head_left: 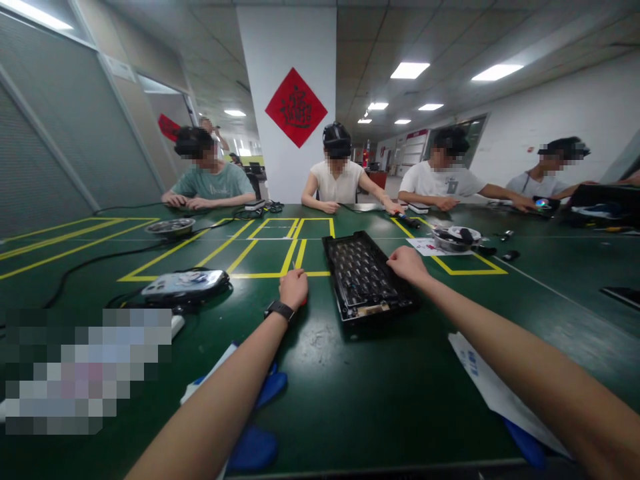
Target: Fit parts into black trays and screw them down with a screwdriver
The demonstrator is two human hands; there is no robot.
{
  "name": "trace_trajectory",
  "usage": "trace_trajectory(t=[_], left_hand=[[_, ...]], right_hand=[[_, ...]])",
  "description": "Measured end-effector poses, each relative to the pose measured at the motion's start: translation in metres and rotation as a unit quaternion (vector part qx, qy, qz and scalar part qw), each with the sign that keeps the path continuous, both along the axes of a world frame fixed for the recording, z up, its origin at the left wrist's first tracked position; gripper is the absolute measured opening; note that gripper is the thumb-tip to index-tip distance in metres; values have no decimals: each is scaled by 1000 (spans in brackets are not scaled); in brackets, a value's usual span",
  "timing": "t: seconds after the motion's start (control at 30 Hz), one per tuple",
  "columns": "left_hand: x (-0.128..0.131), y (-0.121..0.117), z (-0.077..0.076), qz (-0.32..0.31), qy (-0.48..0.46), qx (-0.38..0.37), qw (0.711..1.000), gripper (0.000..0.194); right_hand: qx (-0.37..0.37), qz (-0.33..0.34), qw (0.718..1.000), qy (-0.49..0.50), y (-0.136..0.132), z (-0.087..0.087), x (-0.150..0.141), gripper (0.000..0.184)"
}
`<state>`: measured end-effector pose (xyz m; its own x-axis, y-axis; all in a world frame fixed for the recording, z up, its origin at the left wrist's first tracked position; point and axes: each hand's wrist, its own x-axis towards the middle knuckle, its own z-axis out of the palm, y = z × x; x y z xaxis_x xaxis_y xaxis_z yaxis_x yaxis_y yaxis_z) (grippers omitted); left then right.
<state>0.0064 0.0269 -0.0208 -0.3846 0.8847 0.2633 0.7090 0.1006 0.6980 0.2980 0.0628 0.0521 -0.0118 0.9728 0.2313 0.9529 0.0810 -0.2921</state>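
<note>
Fingers of our left hand [293, 288], in the head view, are closed around a slim tool [294, 265], with its pale tip poking out above them and a bit of red showing beside the palm. Those of our right hand [407, 263] are bunched together at the right long side of a black rectangular tray [406, 304]; whether they grip its rim or something small, we cannot tell. The tray lies flat on the green worktop [320, 393], a little right of the middle and well in from the near edge, with rows of glossy dark pieces inside (too small for us to name). Towards the left edge sit a phone-like device [185, 285] and, farther off, a metal bowl [170, 229]; another bowl [456, 239] stands beyond the tray, to its right. We judge this to be close handwork at the tray, with the tool beside it rather than over it; a next move would call for a steady tray and a careful tip.
</note>
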Motion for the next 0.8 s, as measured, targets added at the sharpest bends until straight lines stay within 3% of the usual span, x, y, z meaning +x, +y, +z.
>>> trace_trajectory(t=[0.17, 0.4, 0.6, 0.7, 0.8], left_hand=[[1, -3, 5, -19, 3, -5, 1000, 34], [1, -4, 8, -43, 8, -14, 999, 36], [2, -4, 11, -58, 9, -22, 998, 31], [2, -5, 11, -58, 9, -22, 998, 31], [2, -5, 12, -53, 8, -24, 998, 30]], right_hand=[[7, -24, 999, -21, -11, 26, 76, 19], [-16, -148, 988, -28, -49, 52, 217, 17], [-51, -260, 964, -3, -66, 37, 325, 9], [-65, -271, 960, 10, -71, 22, 356, 8], [-88, -295, 951, 29, -73, 11, 368, 12]])
